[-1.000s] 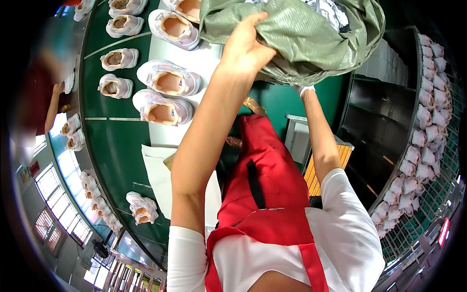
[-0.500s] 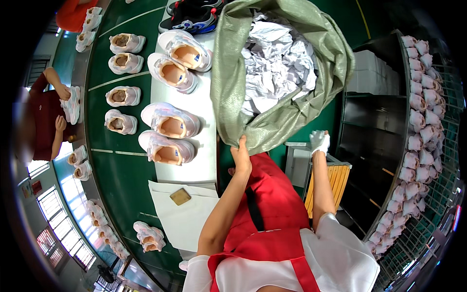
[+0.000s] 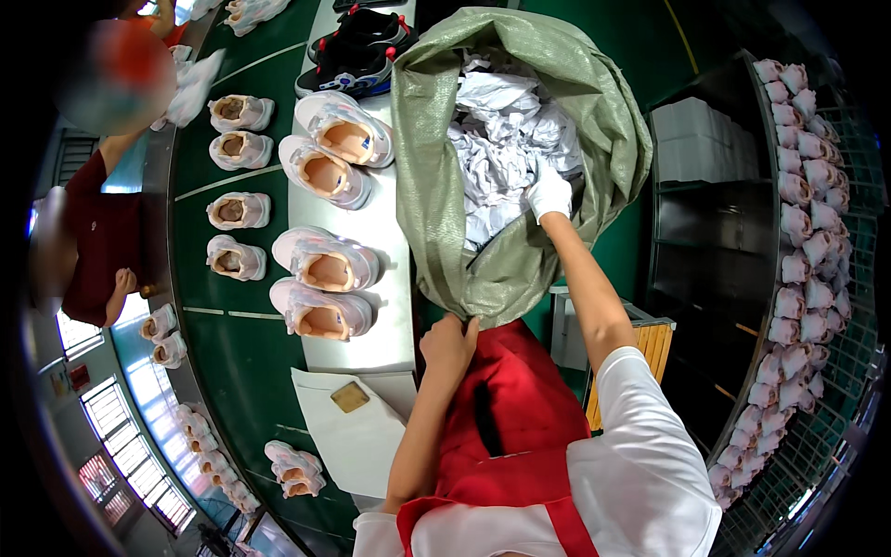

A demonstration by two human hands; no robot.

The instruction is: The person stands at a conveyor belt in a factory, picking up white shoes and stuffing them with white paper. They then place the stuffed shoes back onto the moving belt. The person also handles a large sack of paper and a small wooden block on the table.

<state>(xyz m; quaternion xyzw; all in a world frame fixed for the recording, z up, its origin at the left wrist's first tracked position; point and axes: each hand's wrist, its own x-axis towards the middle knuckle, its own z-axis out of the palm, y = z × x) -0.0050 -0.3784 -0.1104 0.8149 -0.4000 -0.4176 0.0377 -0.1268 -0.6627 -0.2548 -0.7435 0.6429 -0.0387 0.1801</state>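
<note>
A green woven sack [image 3: 429, 186] stands with its mouth open in front of me, full of crumpled white paper [image 3: 497, 153]. My left hand [image 3: 450, 345] is closed on the near edge of the sack's rim. My right hand [image 3: 549, 193], in a white glove, reaches into the sack and touches the paper. Its fingertips blend into the white sheets, so their grip is unclear. Left of the sack, two pairs of pale sneakers [image 3: 327, 265] sit on a white tabletop [image 3: 399, 306]. Black shoes with red and blue parts [image 3: 357, 51] lie beyond them.
A green conveyor belt [image 3: 209, 362] carries more pale shoes at left, where a co-worker in dark red [image 3: 107, 237] stands. White sheets with a small tan block [image 3: 350, 397] lie near my left elbow. At right is a rack with rows of shoes [image 3: 798, 269]; a yellow slatted stool [image 3: 654, 353] stands nearby.
My right hand has moved from beside the sack, above the stool, into it among the paper. My left hand stays on the rim. The co-worker's shoe has moved up and away.
</note>
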